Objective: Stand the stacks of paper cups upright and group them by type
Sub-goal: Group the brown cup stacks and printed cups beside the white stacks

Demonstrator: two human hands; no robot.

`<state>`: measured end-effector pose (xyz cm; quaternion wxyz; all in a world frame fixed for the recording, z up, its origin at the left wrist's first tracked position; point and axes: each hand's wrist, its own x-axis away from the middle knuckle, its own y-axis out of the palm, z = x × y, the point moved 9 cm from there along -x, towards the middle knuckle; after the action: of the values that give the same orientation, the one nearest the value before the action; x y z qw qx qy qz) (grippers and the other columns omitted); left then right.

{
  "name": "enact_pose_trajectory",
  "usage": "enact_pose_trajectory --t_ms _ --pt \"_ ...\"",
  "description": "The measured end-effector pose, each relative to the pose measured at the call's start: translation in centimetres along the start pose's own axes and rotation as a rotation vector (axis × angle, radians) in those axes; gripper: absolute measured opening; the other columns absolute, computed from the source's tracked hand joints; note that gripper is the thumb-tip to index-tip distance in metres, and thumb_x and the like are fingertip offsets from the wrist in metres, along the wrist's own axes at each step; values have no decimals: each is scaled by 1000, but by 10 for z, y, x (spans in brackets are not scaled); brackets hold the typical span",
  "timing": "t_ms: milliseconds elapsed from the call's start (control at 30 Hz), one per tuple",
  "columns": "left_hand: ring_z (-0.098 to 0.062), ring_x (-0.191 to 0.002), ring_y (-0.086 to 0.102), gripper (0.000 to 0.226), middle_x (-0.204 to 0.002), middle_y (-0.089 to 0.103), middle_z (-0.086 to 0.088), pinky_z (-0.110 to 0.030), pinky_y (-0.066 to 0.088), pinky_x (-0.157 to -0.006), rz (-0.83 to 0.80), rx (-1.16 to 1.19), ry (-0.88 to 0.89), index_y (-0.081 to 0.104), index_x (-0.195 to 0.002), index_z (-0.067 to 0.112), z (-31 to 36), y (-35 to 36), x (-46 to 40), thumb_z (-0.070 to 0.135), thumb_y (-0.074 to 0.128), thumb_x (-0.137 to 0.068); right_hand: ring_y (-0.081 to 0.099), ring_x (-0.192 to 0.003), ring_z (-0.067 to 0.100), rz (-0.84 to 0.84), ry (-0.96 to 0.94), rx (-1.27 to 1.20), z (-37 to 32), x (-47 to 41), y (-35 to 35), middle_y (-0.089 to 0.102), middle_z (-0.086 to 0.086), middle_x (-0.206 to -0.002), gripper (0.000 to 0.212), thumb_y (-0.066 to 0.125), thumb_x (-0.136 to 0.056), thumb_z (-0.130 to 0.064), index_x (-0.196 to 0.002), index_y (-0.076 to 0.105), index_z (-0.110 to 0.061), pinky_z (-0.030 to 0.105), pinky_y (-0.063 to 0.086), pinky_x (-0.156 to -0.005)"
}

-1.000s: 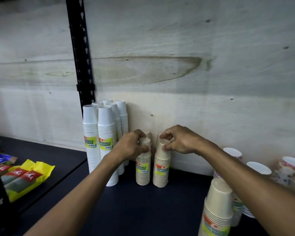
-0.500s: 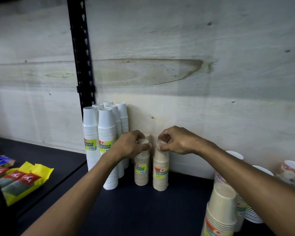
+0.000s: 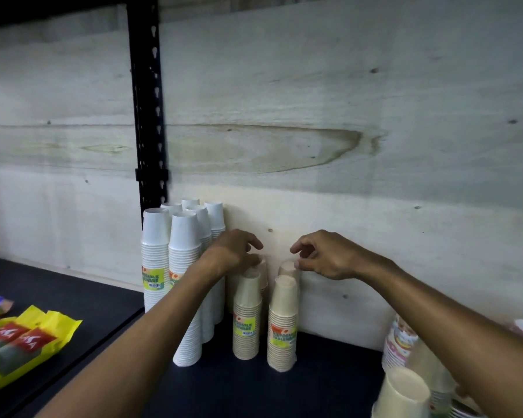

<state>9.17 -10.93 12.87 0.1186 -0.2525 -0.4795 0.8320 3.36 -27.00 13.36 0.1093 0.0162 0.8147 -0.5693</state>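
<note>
So we've got a pale plywood back wall (image 3: pixel 314 116) filling most of the view, with a black slotted upright (image 3: pixel 147 101) running down it at about 11 o'clock. Below that is the dark shelf (image 3: pixel 254 387). At 9 o'clock from center sits the cluster of tall white cup stacks (image 3: pixel 181 267), all standing upright and packed tight against the wall. Just beside them at 6 o'clock are two front kraft-brown cup stacks (image 3: pixel 264 321), upright, near each other but apart, with two more brown stacks tucked right behind them against the wall. Over at 4 o'clock there's a floral-print cup stack (image 3: pixel 400 342) and another brown stack (image 3: pixel 403 393) at the bottom edge. Yellow snack packets (image 3: pixel 24 348) lie at 8 o'clock.

Our left hand (image 3: pixel 234 251) is loosely curled over the top of the rear-left brown stack, fingertips touching it. Our right hand (image 3: pixel 323 254) has fingers loosely spread, thumb tip resting on the rear-right stack's top.
</note>
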Motion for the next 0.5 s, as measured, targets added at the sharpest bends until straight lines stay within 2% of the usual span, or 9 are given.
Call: enact_pose_trajectory --t_ms 133,200,300,433,500 --pt "-16 -106 65 33 -122 68 -3 -22 49 -82 -39 -9 -48 69 -118 23 -6 9 -15 29 71 -86 62 -108 15 -75 -11 34 5 -10 9 65 0 -123 47 70 -88 -35 -132 59 -25 29 49 -95" --pt "-17 -100 67 32 -119 70 -4 -28 56 -82 -65 11 -72 71 -116 22 -10 17 -21 31 73 -85 62 -109 14 -111 -32 30 4 -15 13 66 -1 -125 50 71 -87 -34 -134 57 -26 29 49 -96" --pt "-16 -97 66 34 -119 69 -2 -28 56 -78 -102 13 -89 71 -115 23 -13 26 -26 35 74 -83 63 -110 14 -141 -60 -16 3 -19 19 64 1 -129 53 73 -86 -30 -136 56 -25 30 52 -95" --pt "-15 -101 64 35 -122 67 1 -23 50 -76 -103 21 -93 71 -117 23 -13 29 -29 36 72 -84 63 -89 7 -148 -103 -43 5 -21 26 66 3 -126 46 73 -86 -25 -131 62 -25 26 56 -82" --pt "-14 -95 66 32 -116 71 0 -23 52 -75 -115 67 -92 73 -113 22 -12 31 -30 34 74 -83 65 -91 8 -116 -108 -62 7 -23 25 68 1 -121 43 74 -85 -24 -127 65 -24 28 57 -84"
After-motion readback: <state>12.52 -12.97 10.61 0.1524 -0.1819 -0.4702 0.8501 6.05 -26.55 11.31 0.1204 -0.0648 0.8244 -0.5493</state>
